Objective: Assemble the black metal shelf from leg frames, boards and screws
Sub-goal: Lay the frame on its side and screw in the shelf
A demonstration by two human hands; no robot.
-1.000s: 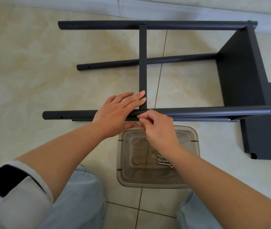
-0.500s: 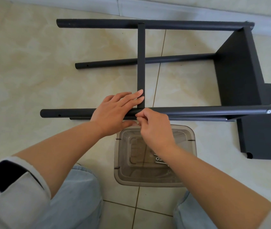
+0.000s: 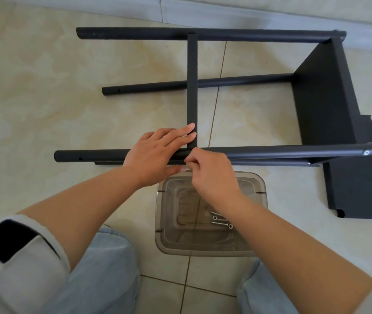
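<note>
Left hand point(image 3: 157, 152) lies flat, fingers straight, across the near leg tube point(image 3: 271, 151) where the crossbar point(image 3: 192, 87) meets it. Right hand point(image 3: 212, 175) curls beside it, fingertips pinching something small at the joint, perhaps a screw. Both work on the black shelf frame point(image 3: 325, 96), on its side on the tiled floor point(image 3: 33, 98), one board already fixed. Just nearer, a clear plastic tub point(image 3: 257, 200) holds loose screws point(image 3: 222, 222).

One head-worn view looks steeply down, close over the tiled floor point(image 3: 44, 114), toward the wall.
</note>
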